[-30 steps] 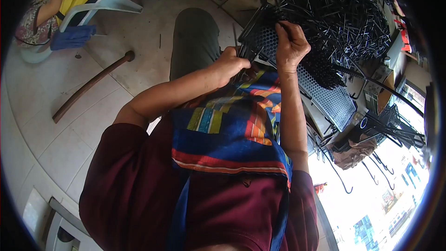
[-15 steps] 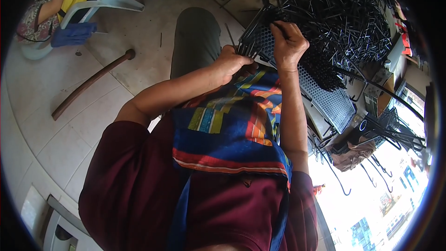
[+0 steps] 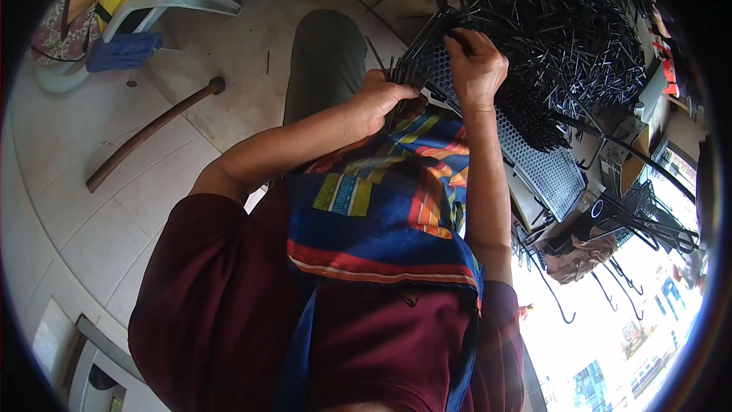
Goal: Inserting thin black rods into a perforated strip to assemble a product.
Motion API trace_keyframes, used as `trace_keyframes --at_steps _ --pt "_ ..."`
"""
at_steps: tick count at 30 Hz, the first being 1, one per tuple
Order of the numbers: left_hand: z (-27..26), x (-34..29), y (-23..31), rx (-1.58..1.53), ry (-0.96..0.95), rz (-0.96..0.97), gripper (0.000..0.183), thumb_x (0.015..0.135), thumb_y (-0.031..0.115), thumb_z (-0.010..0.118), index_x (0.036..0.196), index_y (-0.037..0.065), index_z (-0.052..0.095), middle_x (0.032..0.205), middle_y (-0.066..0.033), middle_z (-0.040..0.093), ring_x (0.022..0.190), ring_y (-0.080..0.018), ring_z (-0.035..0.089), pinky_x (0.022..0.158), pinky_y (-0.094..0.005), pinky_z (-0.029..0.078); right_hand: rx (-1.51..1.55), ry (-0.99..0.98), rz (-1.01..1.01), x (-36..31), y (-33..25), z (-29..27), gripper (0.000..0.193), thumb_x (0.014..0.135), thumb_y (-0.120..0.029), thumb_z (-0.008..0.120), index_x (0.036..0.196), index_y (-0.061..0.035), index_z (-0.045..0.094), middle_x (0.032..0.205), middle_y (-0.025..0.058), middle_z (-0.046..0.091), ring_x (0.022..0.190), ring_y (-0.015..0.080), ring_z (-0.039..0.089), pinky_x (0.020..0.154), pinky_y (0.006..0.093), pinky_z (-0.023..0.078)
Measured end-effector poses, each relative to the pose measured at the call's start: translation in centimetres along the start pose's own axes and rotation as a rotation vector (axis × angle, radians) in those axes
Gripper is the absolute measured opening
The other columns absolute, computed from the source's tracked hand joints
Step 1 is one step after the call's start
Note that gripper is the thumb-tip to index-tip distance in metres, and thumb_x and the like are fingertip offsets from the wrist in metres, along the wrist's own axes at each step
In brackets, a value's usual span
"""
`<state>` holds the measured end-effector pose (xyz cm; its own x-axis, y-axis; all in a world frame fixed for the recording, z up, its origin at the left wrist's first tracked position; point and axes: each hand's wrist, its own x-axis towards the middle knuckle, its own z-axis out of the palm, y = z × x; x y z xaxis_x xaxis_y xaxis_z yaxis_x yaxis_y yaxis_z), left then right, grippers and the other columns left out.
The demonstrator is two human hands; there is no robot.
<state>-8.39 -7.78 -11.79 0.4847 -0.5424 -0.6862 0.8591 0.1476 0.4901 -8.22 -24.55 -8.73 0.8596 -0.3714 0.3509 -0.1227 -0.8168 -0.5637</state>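
My left hand (image 3: 381, 103) is closed around a bundle of thin dark sticks (image 3: 406, 70) above my lap, and their ends poke out past my thumb. My right hand (image 3: 478, 65) hovers over a grey plate full of small round holes (image 3: 559, 175), its fingers pinched together at the far end. What lies between those fingertips is hidden from view. Beside the right wrist, a dense cluster of dark sticks (image 3: 530, 118) stands in the plate. Past my hands spreads a big heap of loose black sticks (image 3: 549, 15).
A patterned blue apron (image 3: 381, 229) covers my lap. On the floor at left lies a curved wooden handle (image 3: 152, 133). Another person (image 3: 65, 27) is beside a pale plastic chair (image 3: 171, 6) with a blue cloth (image 3: 126, 52). Hooked metal rods (image 3: 560, 297) hang at right.
The whole view has shifted slightly. My right hand stays pinched near the same spot on the plate, and my left hand keeps its grip on the bundle.
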Motion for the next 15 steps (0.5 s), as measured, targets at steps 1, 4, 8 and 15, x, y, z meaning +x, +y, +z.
trace_keyframes --at_steps 1,4,8,15 --pt "0.01 -0.04 0.04 -0.013 0.002 0.001 0.007 0.079 -0.003 0.063 0.084 -0.008 0.064 0.075 -0.0171 0.067 0.063 -0.0248 0.067 0.053 -0.0324 0.052 0.033 -0.009 0.049 -0.12 -0.11 -0.16 0.014 0.075 -0.010 0.071 0.089 -0.0057 0.071 0.078 0.0083 0.068 0.069 0.0169 0.067 0.063 0.0258 0.050" --pt "-0.13 0.07 -0.09 -0.041 0.001 0.005 0.008 0.079 -0.002 0.063 0.085 -0.007 0.064 0.077 -0.0167 0.067 0.064 -0.0244 0.066 0.054 -0.0325 0.052 0.085 -0.001 0.069 -0.15 0.21 -0.05 0.015 0.076 -0.011 0.071 0.090 -0.0070 0.071 0.080 0.0080 0.068 0.071 0.0203 0.068 0.064 0.0270 0.051" --pt "0.10 -0.03 0.14 -0.076 -0.017 0.035 0.010 0.079 -0.001 0.064 0.087 -0.007 0.064 0.080 -0.0167 0.068 0.068 -0.0243 0.067 0.056 -0.0330 0.052 -0.015 -0.022 -0.053 0.06 0.37 -0.13 0.015 0.075 -0.011 0.071 0.090 -0.0086 0.071 0.082 0.0076 0.068 0.073 0.0239 0.068 0.065 0.0283 0.051" --pt "0.06 -0.05 0.67 -0.096 -0.012 0.022 0.010 0.080 -0.001 0.063 0.088 -0.007 0.064 0.079 -0.0170 0.068 0.067 -0.0245 0.066 0.057 -0.0331 0.053 -0.044 -0.010 0.017 -0.25 0.77 -0.52 0.013 0.076 -0.012 0.070 0.089 -0.0098 0.072 0.082 0.0065 0.068 0.074 0.0244 0.067 0.064 0.0291 0.051"
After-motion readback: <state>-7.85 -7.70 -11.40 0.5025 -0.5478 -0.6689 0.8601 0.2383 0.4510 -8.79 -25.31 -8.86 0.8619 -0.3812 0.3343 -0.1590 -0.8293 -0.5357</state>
